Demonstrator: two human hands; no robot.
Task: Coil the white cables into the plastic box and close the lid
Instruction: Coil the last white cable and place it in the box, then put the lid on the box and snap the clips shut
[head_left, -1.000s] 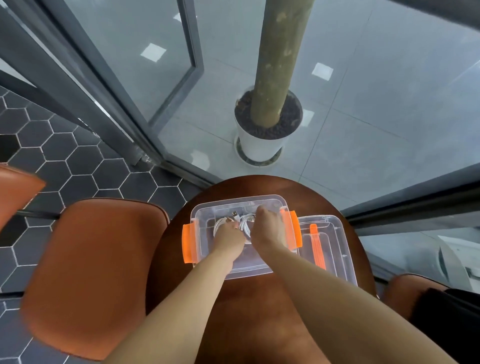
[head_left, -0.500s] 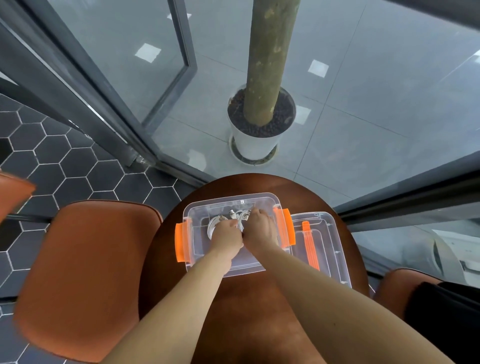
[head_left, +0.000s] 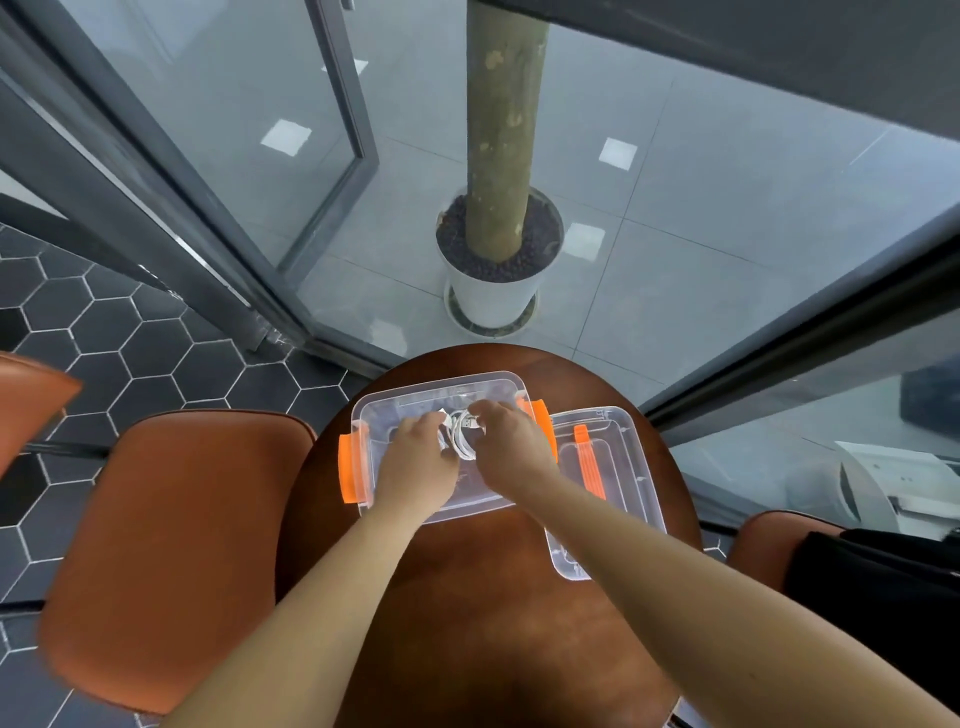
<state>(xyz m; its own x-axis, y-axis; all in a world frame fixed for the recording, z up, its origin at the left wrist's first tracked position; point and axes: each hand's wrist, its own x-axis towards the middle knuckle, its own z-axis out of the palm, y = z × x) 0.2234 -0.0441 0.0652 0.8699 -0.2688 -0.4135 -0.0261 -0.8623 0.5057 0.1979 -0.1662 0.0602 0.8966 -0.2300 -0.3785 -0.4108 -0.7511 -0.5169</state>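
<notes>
Head view, read from left to right. An orange chair (head_left: 171, 519) stands beside the round wooden table (head_left: 467, 613), which carries the plastic box (head_left: 441, 387). The box is open, clear-walled, with an orange left latch (head_left: 350, 467) hanging outward.

Inside the box we find the left hand (head_left: 415, 460), fingers curled down over the left side of the white cables (head_left: 460, 441) and pinning them to the floor of the box. Half a second earlier the two hands sit knuckle to knuckle and hide most of the coil. Now they stand slightly apart, and the loops and a metal plug end show between them.

We read this as the coil being settled and the loose end tucked in: the coiling step is near its end, the closing step not begun.

The cables appear as a small, tight bundle of glossy loops lying low, wholly within the walls; how many cables there are we cannot tell.

The right hand (head_left: 511, 449) has its fingertips bent onto the coil's right edge, by the plug. Beyond it sit the right latch (head_left: 540, 418) and, touching the box, the lid (head_left: 623, 441) with its orange handle, lying flat on the table.
</notes>
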